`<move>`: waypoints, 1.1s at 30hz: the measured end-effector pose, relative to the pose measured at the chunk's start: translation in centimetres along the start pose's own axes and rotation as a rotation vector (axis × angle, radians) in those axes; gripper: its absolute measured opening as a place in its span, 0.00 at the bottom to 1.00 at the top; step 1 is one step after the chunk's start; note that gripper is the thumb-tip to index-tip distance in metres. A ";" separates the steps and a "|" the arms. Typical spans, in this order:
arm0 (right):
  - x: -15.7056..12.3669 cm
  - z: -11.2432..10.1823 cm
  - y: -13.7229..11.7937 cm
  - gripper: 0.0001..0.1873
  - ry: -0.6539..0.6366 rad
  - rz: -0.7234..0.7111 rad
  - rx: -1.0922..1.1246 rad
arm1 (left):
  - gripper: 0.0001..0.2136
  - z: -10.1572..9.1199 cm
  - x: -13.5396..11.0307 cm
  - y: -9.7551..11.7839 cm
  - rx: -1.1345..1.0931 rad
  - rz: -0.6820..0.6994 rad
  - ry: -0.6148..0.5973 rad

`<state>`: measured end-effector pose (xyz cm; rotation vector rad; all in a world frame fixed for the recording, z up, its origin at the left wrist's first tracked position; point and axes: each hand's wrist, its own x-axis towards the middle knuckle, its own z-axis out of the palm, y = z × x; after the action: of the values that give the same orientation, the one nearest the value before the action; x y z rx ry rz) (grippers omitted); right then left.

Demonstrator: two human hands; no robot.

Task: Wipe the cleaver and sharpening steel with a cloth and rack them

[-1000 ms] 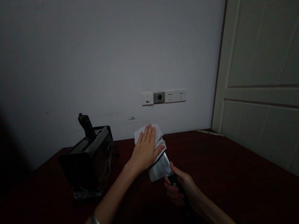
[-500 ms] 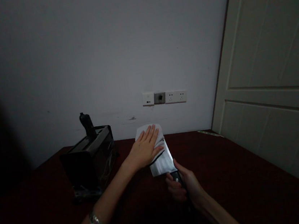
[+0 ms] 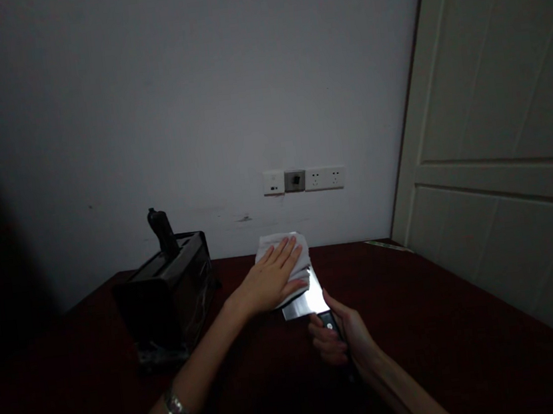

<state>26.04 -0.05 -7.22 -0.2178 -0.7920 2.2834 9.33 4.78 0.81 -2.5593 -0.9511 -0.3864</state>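
Note:
My right hand (image 3: 342, 341) is closed round the black handle of a broad cleaver (image 3: 306, 301), whose shiny blade lies nearly flat over the dark red table (image 3: 422, 323). A folded white cloth (image 3: 296, 250) covers the far part of the blade. My left hand (image 3: 271, 279) lies flat on that cloth with its fingers stretched out, pressing it onto the blade. A metal bracelet (image 3: 177, 409) sits on my left wrist.
A black knife block (image 3: 167, 299) stands at the left of the table with one dark handle (image 3: 160, 230) sticking up from it. Wall sockets (image 3: 304, 180) are on the grey wall behind. A pale door (image 3: 505, 138) fills the right side.
The cleaver has tipped from a raised slant down to nearly flat, and my right hand has shifted slightly right and lower. My left hand stays flat on the cloth, following the blade.

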 end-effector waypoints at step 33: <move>0.2 1.5 2.0 0.28 -0.062 0.064 -0.057 | 0.29 -1.5 -0.2 -1.1 0.078 -0.213 0.145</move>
<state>24.20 -1.76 -7.26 -0.2022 -0.8947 2.3388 8.28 4.80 2.35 -2.3319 -1.1636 -0.5747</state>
